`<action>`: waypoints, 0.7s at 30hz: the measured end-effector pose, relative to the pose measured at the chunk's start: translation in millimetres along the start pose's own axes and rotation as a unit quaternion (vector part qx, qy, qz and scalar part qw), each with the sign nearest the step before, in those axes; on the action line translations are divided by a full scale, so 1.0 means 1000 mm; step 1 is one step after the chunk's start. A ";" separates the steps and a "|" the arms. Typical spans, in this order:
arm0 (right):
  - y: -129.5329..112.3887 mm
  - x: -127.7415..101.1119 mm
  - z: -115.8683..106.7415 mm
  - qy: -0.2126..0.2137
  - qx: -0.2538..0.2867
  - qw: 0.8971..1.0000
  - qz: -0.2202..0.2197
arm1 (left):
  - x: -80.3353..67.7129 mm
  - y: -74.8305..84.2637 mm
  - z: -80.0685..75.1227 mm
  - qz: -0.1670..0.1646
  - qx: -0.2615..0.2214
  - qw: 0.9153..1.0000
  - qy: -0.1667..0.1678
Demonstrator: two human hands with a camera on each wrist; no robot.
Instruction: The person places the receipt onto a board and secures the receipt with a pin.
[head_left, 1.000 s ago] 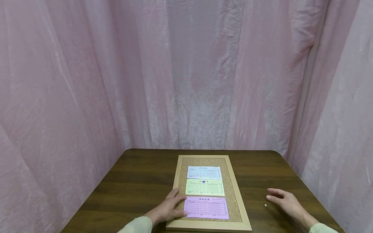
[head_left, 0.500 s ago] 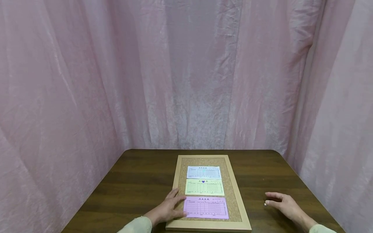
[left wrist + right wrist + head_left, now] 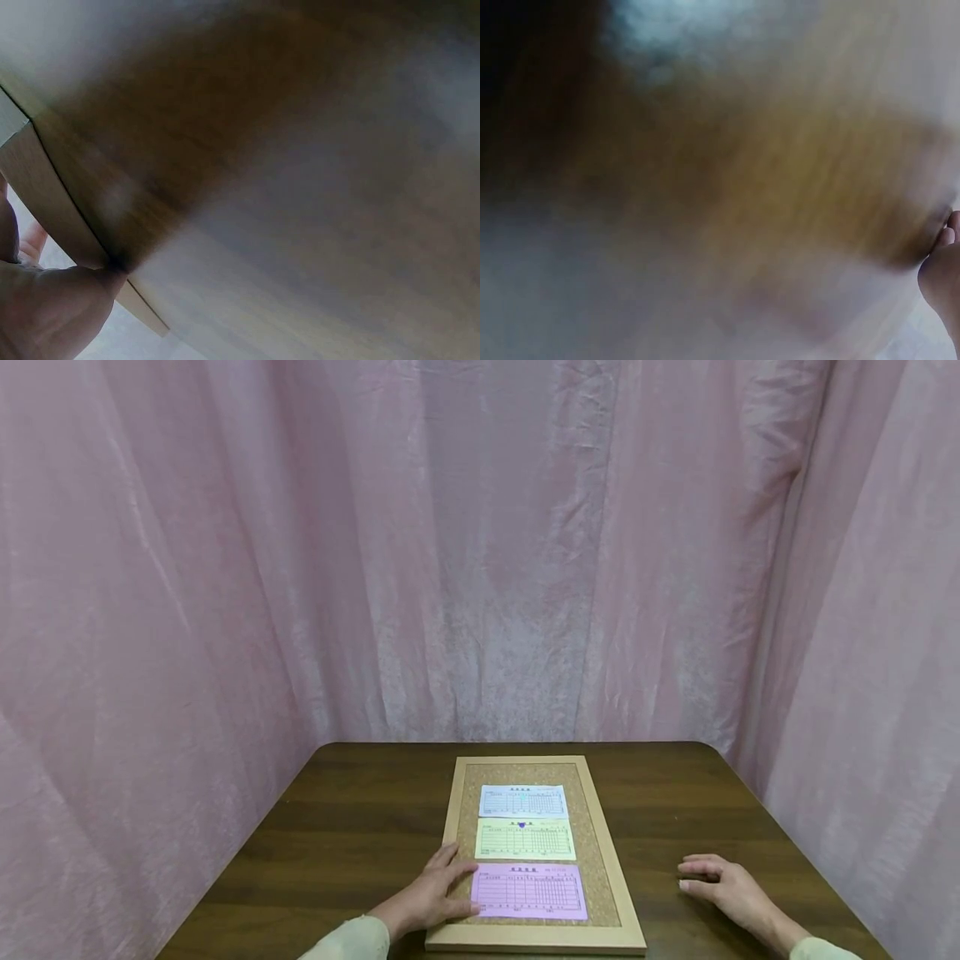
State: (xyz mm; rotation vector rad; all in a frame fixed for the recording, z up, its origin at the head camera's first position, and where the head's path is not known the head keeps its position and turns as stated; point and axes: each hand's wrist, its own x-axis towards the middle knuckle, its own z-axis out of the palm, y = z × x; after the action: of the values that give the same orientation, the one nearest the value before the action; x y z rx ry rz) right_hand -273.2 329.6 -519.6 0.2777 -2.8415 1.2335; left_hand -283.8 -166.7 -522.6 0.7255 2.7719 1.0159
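In the head view my left hand (image 3: 431, 893) rests on the left side of a framed cork board (image 3: 600, 860). Its fingers are spread, with the index fingertip and thumb at the left edge of a purple printed slip (image 3: 528, 891). Above that slip lie a green slip (image 3: 525, 841) with a purple pushpin (image 3: 522, 825) at its top, and a pale blue slip (image 3: 522, 802) with a small teal spot. Right of the board, my right hand (image 3: 735, 893) is low over the table, fingers bent; whether anything sits between thumb and fingers is hidden.
The dark wooden table (image 3: 360, 810) extends on both sides of the board. Pink-grey curtains (image 3: 517, 552) hang behind the table and along its sides. Both wrist views are mostly blurred table surface.
My right hand has lowered and shifted slightly left onto the spot where a small shiny thing lay on the table; that thing is out of sight now. The left hand stays on the board.
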 end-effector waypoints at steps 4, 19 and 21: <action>0.000 0.000 0.001 0.003 -0.003 1.000 -0.008 | 0.000 0.001 0.000 0.000 0.000 1.000 -0.001; -0.001 0.001 0.004 0.025 -0.038 0.999 -0.023 | -0.001 0.001 0.000 0.006 0.001 1.000 0.004; -0.001 0.001 0.003 0.021 -0.032 0.999 -0.018 | -0.001 0.001 0.000 0.006 -0.001 1.000 0.004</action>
State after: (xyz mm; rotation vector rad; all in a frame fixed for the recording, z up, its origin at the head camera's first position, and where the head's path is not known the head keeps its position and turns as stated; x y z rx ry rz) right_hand -273.7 326.4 -520.4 0.2948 -2.8202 1.1270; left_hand -282.1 -166.6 -522.2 0.7399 2.7763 1.0262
